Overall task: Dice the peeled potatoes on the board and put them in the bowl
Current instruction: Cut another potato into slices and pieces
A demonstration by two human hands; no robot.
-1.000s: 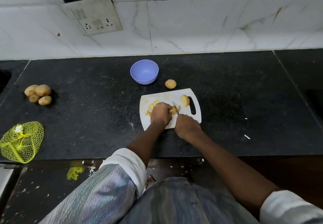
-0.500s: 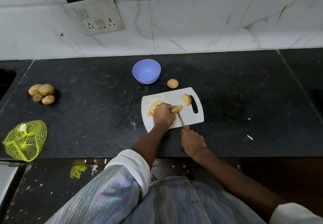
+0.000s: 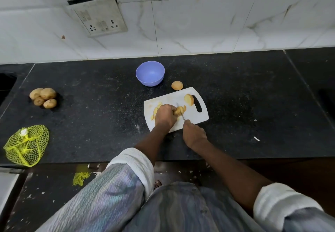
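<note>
Potato piece [image 3: 178,110], mid cutting board [image 3: 196,118]: firm, likely wet and slippery; you pin it under your curled left hand [image 3: 164,116], fingertips tucked. Right hand [image 3: 194,134] wraps the knife [image 3: 180,113] handle at the board's near edge. Half potato [image 3: 189,99] by the handle slot. Bowl [image 3: 150,73] beyond the board, empty. Open counter lies right of the board.
</note>
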